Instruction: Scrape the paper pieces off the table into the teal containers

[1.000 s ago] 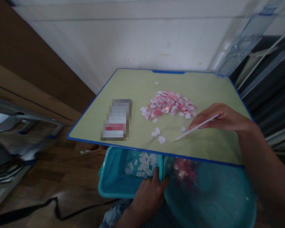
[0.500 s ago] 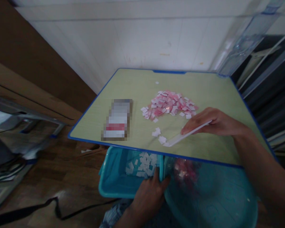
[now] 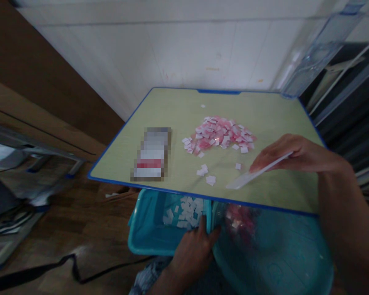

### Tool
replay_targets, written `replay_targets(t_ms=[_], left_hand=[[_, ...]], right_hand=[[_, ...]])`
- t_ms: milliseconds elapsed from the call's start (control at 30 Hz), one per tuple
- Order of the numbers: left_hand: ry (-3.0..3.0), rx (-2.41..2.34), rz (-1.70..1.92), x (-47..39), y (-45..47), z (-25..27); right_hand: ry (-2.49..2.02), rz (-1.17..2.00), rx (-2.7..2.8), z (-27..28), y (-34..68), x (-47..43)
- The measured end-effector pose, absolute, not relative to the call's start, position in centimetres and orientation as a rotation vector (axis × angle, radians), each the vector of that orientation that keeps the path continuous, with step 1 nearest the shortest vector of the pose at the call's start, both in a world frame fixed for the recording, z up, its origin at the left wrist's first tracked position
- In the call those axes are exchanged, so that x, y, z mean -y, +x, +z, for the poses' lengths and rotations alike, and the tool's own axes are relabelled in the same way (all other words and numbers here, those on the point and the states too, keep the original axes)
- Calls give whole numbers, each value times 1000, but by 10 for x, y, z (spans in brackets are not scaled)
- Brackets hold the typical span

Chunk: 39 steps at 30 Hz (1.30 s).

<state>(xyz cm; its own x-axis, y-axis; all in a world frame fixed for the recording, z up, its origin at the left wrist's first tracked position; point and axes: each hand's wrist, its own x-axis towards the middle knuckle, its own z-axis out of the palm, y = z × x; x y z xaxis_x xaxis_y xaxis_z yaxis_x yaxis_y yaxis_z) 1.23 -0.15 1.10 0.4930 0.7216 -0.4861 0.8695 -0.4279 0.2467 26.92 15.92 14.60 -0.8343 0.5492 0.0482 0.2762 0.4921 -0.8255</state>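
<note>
My right hand is closed on a thin, flat, whitish plastic piece, like a scraper or card, held slanting with its lower edge at the tabletop. To its left lie a few small white paper squares, and another white square is just beyond it. Farther back is a heap of small pink pieces with white squares. My left hand grips the rim of the teal rectangular basin, its thumb near the round tub's edge. White squares lie inside that basin.
A blue-edged light green table stands against the white wall. A pixelated phone-like object lies on its left side. Below the front edge, a round teal tub holds a clear bag with pink contents. A clear plastic bottle-like object leans behind.
My right hand has moved right with the flat plastic piece, away from the loose squares. A white square now shows to its left. My left hand stays on the basin.
</note>
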Motion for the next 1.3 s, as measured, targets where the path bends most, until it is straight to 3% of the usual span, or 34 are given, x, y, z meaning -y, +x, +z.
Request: replay_targets(t_ms=[533, 900, 1300], left_hand=[[2349, -1289, -368, 3, 11, 8], [2346, -1281, -365, 4, 10, 4], [2346, -1288, -356, 2, 11, 7]], right_hand=[[-713, 1262, 2417, 145, 273, -162], [-412, 1307, 2438, 134, 264, -166], [-770, 1197, 2451, 141, 306, -169]])
